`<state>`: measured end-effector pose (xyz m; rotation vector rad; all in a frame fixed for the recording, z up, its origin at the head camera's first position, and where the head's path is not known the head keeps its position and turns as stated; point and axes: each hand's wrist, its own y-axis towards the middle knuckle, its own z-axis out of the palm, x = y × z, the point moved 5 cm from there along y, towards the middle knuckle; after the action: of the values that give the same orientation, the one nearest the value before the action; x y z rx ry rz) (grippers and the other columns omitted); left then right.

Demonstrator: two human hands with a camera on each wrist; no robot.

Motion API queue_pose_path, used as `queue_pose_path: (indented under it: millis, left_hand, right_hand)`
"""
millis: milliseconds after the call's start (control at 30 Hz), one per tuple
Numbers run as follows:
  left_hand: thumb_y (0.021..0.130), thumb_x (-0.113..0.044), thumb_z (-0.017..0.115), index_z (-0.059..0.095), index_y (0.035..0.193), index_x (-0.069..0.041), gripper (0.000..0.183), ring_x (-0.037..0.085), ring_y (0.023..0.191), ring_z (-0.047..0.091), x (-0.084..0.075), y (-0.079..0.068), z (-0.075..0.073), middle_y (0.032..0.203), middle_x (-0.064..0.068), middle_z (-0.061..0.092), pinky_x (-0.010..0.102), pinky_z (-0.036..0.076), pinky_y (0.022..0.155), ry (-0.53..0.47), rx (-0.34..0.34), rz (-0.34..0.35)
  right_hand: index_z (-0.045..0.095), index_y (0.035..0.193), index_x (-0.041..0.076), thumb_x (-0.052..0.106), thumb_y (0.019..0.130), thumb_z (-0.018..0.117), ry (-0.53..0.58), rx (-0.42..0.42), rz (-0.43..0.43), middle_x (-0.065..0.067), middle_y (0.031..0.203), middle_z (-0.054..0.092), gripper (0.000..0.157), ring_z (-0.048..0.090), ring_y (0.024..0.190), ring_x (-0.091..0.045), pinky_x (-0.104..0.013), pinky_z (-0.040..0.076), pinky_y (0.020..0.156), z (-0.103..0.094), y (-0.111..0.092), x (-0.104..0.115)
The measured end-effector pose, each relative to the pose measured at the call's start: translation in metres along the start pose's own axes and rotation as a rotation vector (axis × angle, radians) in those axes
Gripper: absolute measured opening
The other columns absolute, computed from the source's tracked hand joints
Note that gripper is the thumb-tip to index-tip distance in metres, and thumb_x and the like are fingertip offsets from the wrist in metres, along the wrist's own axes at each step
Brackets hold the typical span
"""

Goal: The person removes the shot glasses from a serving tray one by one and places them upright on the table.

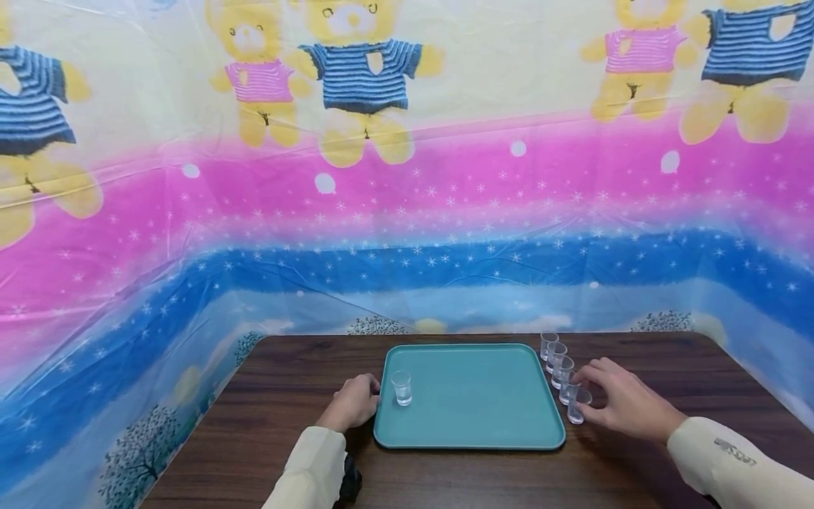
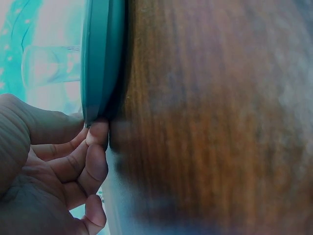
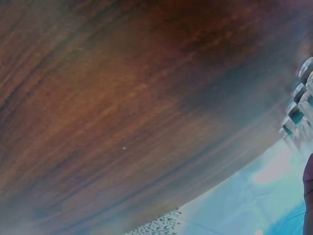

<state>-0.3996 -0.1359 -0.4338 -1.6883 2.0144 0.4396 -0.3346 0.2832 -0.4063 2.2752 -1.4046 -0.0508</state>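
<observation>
A teal tray [image 1: 473, 396] lies on the table with one small clear shot glass [image 1: 402, 389] standing upright near its left side. My left hand [image 1: 356, 401] is at the tray's left edge; in the left wrist view the thumb lies against the rim [image 2: 100, 63] and the fingers curl under it, pinching it. Along the tray's right side runs a slanting row of several clear shot glasses [image 1: 562, 372]. At the near end, my right hand [image 1: 626, 403] holds the closest shot glass [image 1: 576, 410] between thumb and fingers. The right wrist view barely catches a finger [image 3: 308, 196].
The dark wood-grain table [image 1: 445, 481] extends around the tray, its far edge meeting a hanging printed cloth [image 1: 407, 268] with bears and snowflakes. The cloth also borders the table's left and right sides. Row glasses [image 3: 298, 107] appear at the right wrist view's edge.
</observation>
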Motion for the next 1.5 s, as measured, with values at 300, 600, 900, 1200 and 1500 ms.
queue_pose_path:
  millis: [300,600,900,1200,1500]
  left_hand:
    - [0.093,-0.009,0.06,0.061,0.103,-0.002,0.012,0.028,0.091,0.056,0.003,-0.002,-0.002,0.092,0.007,0.059,0.059,0.031,0.095,-0.001,-0.006,0.005]
    - [0.093,-0.009,0.059,0.061,0.105,-0.002,0.014,0.03,0.093,0.056,0.005,-0.003,-0.002,0.093,0.008,0.06,0.059,0.031,0.095,-0.002,-0.002,0.001]
    - [0.093,-0.011,0.06,0.062,0.103,-0.002,0.013,0.03,0.093,0.056,0.006,-0.002,-0.001,0.094,0.008,0.06,0.057,0.033,0.094,0.004,-0.01,-0.007]
    - [0.094,-0.012,0.059,0.062,0.104,-0.003,0.014,0.03,0.095,0.056,0.004,-0.002,-0.001,0.095,0.008,0.06,0.056,0.033,0.094,0.005,-0.01,-0.022]
    - [0.094,-0.013,0.059,0.061,0.106,-0.003,0.016,0.03,0.096,0.054,0.003,-0.002,0.0,0.099,0.01,0.06,0.054,0.037,0.091,-0.009,-0.004,-0.04]
  right_hand:
    - [0.065,0.096,0.018,0.027,0.075,0.079,-0.009,0.006,-0.005,0.006,0.091,0.052,0.026,0.048,0.076,-0.006,-0.028,0.045,0.062,-0.003,0.017,0.011]
    - [0.064,0.102,0.02,0.027,0.08,0.076,0.048,0.048,-0.025,0.005,0.095,0.053,0.026,0.054,0.084,-0.014,-0.035,0.048,0.069,0.004,0.04,0.031]
    - [0.063,0.107,0.019,0.028,0.081,0.075,0.068,0.041,-0.116,0.008,0.101,0.055,0.03,0.051,0.088,-0.008,-0.035,0.048,0.073,0.02,0.064,0.056]
    - [0.062,0.11,0.019,0.026,0.083,0.074,0.149,0.061,-0.152,0.001,0.106,0.056,0.03,0.053,0.093,-0.012,-0.037,0.048,0.077,0.036,0.084,0.085]
    - [0.061,0.113,0.015,0.024,0.085,0.072,0.191,0.071,-0.185,-0.002,0.107,0.057,0.031,0.055,0.095,-0.02,-0.038,0.048,0.078,0.051,0.099,0.109]
